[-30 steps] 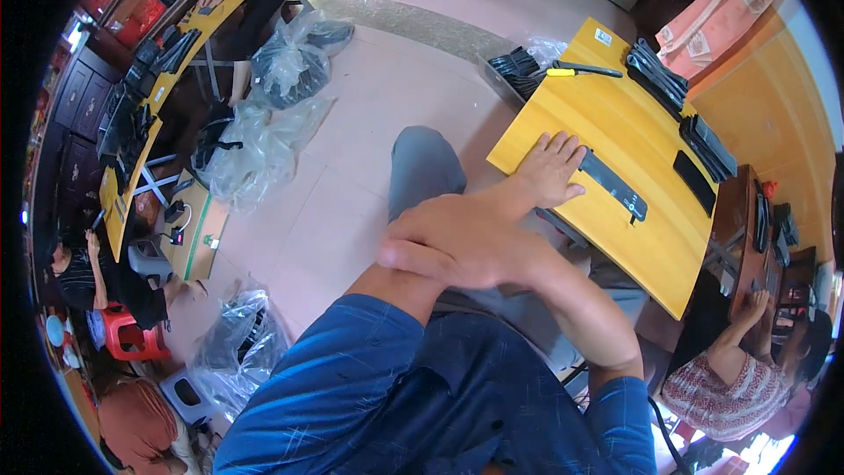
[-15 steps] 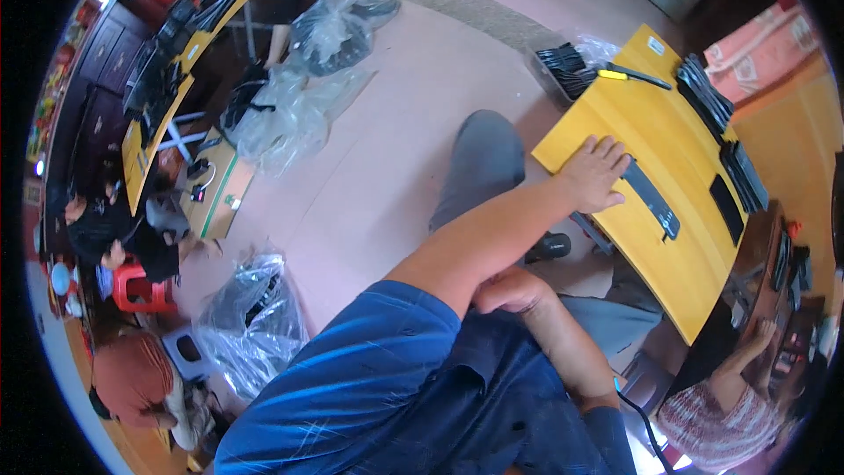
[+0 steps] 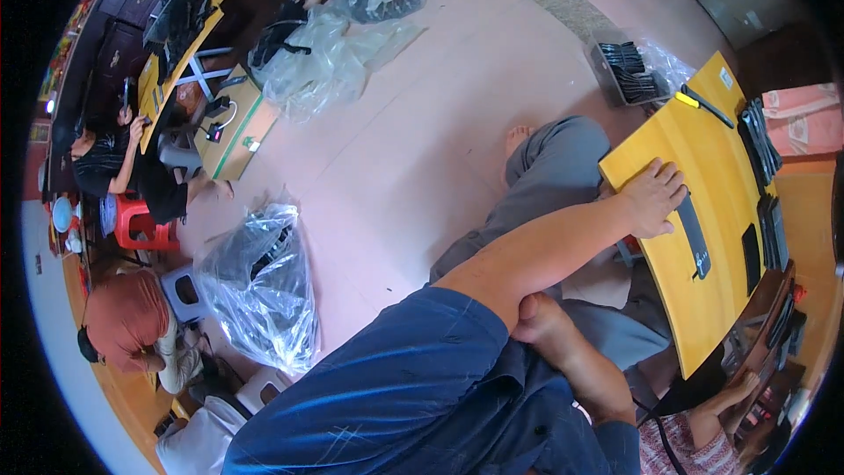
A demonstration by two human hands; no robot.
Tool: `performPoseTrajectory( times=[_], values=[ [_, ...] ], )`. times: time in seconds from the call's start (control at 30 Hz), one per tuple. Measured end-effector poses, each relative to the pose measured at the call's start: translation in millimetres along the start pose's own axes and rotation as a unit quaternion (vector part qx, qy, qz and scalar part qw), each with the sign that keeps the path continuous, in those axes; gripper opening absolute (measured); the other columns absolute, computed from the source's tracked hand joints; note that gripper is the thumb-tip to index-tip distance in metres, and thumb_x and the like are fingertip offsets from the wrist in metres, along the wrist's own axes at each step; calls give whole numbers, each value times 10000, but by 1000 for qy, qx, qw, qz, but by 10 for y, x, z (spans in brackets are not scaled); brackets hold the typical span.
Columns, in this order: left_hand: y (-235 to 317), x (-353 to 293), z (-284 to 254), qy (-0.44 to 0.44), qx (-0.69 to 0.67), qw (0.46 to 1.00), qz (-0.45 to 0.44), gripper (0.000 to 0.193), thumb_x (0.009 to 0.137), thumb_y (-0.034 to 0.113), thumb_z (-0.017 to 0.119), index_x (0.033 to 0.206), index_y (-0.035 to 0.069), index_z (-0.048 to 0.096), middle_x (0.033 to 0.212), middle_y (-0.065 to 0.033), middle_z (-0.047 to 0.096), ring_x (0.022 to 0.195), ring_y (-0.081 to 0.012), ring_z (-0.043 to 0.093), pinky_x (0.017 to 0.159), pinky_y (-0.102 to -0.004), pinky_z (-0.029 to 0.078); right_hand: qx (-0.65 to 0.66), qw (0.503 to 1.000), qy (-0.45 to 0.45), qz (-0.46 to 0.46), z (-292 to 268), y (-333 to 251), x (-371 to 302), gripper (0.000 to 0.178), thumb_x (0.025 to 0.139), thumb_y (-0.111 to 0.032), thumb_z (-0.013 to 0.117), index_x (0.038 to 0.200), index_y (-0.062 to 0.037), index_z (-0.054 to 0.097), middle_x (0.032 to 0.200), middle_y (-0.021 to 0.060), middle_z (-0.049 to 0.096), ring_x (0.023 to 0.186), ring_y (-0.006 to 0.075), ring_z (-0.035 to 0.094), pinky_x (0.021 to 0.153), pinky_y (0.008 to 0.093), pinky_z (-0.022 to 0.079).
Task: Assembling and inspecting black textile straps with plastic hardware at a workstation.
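Observation:
My left hand point(image 3: 652, 198) lies flat and open on the near edge of a yellow table point(image 3: 694, 136), fingers spread, holding nothing. A slim black bar-shaped device point(image 3: 694, 236) lies on the table right beside its fingertips. My left arm, in a blue sleeve, stretches across my grey-trousered lap. My right hand point(image 3: 543, 321) is tucked under my left upper arm and touches it. Its fingers are hidden there.
More black devices point(image 3: 758, 141) line the table's far edge, beside a yellow-handled tool point(image 3: 703, 105). A crate of black parts point(image 3: 629, 70) stands on the floor. Clear plastic bags point(image 3: 264, 281) lie about. Other people sit at the left point(image 3: 132, 317) and lower right point(image 3: 694, 449).
My right hand has slid off the top of my left forearm and gone under the upper arm. My view has swung left and down. The left hand stays on the table.

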State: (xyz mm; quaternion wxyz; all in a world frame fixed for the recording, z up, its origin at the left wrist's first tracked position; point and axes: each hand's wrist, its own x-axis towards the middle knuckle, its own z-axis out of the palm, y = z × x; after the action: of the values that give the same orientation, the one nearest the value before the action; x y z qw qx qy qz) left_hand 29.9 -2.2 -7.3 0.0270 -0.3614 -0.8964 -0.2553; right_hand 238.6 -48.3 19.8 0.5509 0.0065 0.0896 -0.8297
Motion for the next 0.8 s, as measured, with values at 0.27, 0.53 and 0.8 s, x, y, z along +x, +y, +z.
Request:
performPoseTrajectory(
  times=[0.27,0.53,0.8],
  values=[
    [-32,11,101,26,2,1000,-3,787,929,514,585,1504,-4,447,1560,-215,405,1503,-393,265,1224,-568,178,28,996,73,49,94,-115,28,764,824,-243,865,1457,-3,511,1464,142,572,1400,317,496,1182,484,376],
    [-3,33,125,21,19,1000,-5,802,926,535,580,1506,-2,447,1561,-224,400,1487,-395,282,1218,-575,173,10,998,42,46,34,-129,-7,703,842,-206,842,1436,2,530,1433,139,594,1350,305,543,1141,471,427],
    [13,16,63,14,20,1000,-1,804,926,544,585,1502,0,452,1581,-214,387,1493,-386,285,1217,-571,177,-5,997,58,51,33,-164,-30,659,855,-235,841,1415,-23,565,1417,116,620,1322,293,574,1138,472,436]
  ],
)
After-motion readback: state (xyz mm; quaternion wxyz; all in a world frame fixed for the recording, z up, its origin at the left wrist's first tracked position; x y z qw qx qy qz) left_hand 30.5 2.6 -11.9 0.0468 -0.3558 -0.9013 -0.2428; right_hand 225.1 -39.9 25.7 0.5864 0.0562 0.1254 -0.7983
